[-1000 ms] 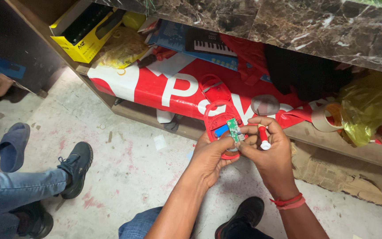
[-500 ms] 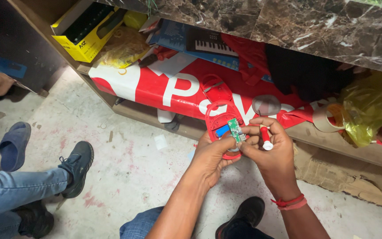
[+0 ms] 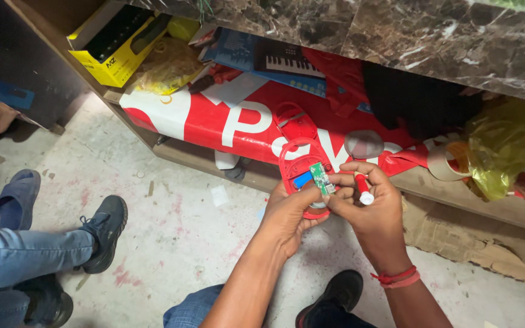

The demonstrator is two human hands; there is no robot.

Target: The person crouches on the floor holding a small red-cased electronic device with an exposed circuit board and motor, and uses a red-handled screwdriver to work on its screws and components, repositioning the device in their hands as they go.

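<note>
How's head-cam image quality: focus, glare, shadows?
Head view: sharp on both hands, left hand, right hand, and the green circuit board; soft, even light with dim shelf recesses; mild sheen on the marble counter edge; slight wide-angle bending toward the edges.

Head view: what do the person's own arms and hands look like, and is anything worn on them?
Both forearms are bare, with no sleeves or gloves in view. The left hand wears nothing that shows. The right hand has red bands around its wrist, looking like a thread above a thicker band. No watch or rings can be made out.
</note>
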